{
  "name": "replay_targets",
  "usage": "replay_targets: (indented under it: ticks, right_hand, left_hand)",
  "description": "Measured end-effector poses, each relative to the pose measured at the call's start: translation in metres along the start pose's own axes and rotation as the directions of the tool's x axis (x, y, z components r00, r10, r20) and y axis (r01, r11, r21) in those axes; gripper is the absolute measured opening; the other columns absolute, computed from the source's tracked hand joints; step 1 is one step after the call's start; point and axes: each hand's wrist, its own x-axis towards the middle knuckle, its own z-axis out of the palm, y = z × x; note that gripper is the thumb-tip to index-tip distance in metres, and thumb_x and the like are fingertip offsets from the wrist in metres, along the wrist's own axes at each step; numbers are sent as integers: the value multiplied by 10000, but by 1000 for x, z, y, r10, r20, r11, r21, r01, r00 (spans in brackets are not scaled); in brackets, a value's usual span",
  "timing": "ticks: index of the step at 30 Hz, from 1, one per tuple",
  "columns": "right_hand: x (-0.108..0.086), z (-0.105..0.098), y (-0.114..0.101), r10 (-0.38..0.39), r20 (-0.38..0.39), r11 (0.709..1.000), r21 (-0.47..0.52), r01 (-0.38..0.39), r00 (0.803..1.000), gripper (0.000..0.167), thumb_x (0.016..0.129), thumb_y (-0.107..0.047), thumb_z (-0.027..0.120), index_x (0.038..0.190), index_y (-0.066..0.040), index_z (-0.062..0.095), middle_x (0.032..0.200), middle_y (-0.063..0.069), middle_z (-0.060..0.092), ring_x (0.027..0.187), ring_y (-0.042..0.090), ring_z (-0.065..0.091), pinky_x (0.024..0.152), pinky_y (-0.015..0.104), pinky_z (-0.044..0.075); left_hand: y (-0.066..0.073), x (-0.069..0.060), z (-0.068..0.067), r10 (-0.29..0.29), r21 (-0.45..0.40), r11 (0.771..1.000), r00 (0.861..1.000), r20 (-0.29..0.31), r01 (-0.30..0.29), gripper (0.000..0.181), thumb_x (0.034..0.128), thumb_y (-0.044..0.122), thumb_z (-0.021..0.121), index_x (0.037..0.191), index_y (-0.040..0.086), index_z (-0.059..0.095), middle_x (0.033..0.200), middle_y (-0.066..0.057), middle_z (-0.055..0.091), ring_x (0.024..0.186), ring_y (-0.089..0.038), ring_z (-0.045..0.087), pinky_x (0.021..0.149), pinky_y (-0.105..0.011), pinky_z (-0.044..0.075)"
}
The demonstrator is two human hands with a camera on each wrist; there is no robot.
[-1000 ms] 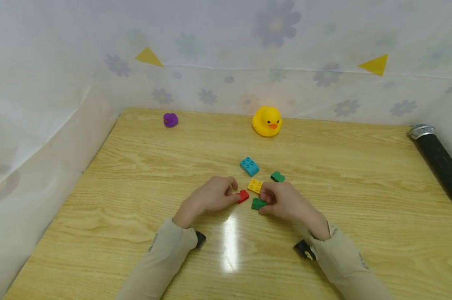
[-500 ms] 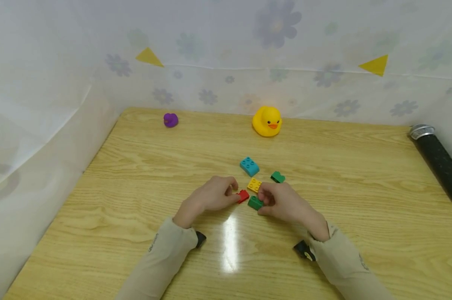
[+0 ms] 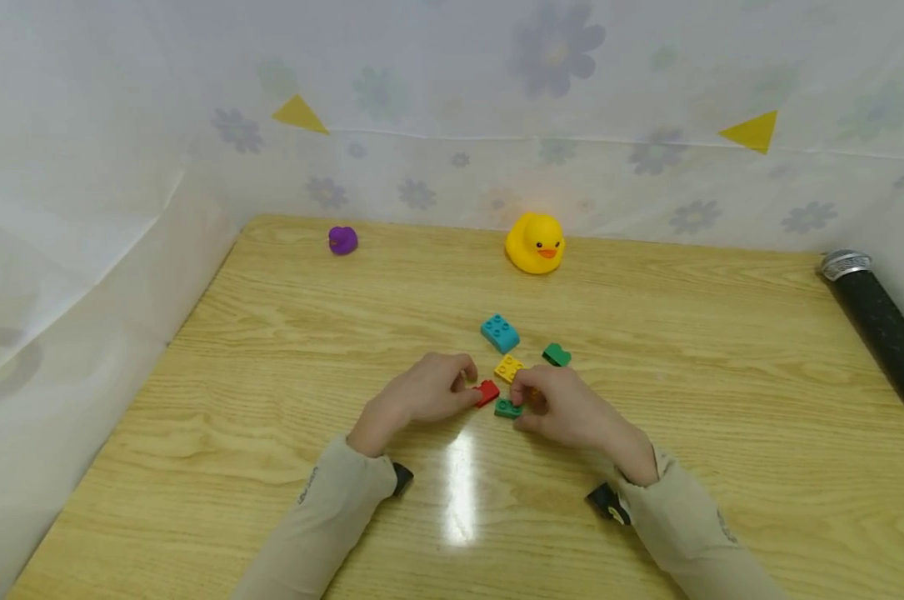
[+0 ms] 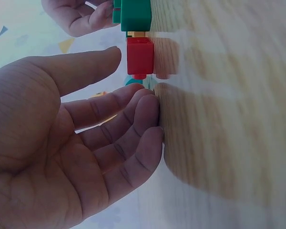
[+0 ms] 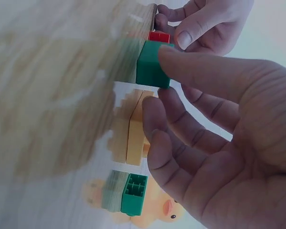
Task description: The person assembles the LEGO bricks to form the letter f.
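My right hand [image 3: 571, 404] pinches a green toy building brick [image 3: 506, 408] between thumb and forefinger, low at the table. In the right wrist view, the thumb lies against this green brick [image 5: 151, 66] and the other fingers bend beside a yellow brick [image 5: 136, 136]. A red brick [image 3: 487, 392] lies just left of the green one. My left hand [image 3: 425, 390] rests beside it with loosely bent fingers. The left wrist view shows a small gap between the thumb and the red brick [image 4: 140, 56]. The yellow brick [image 3: 507, 367] is partly hidden behind the right hand.
Beyond the hands lie a blue brick [image 3: 500, 333] and another green brick [image 3: 556, 355]. A yellow duck [image 3: 536, 243] and a small purple duck [image 3: 342, 241] stand at the wooden table's [image 3: 684, 333] back edge. A microphone [image 3: 879, 325] lies far right.
My right hand has shifted slightly left, turning the green brick and bringing it nearer the red one. The yellow brick has moved slightly away from me. My left hand has stayed in place.
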Motion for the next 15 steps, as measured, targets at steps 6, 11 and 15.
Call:
replay_targets:
  ticks: [6,11,15]
  right_hand:
    - [-1,-1,1,30,7,996,85,-30,1000,201,775,-48,783,864,-122,619,817,-43,596,730,127,525,648,265,465]
    - [-2,-5,0,56,5,987,149,-56,998,212,777,-41,781,908,-102,626,847,-18,621,710,129,560,646,266,498]
    - [-1,-7,0,48,-10,986,160,-46,999,233,778,-50,786,951,-77,632,860,11,627,695,109,562,643,258,505]
  left_hand:
    - [-1,0,1,1,-1,1000,1000,0,-1,228,938,219,625,1087,47,608,750,17,572,684,-115,525,672,-274,452]
    - [-1,1,1,3,-5,1000,1000,-2,-3,226,937,219,627,1081,46,609,739,15,568,671,-115,518,660,-268,446]
    - [-1,0,3,8,-4,1000,1000,-8,-8,236,935,235,633,1076,47,612,719,14,560,653,-114,511,645,-264,443]
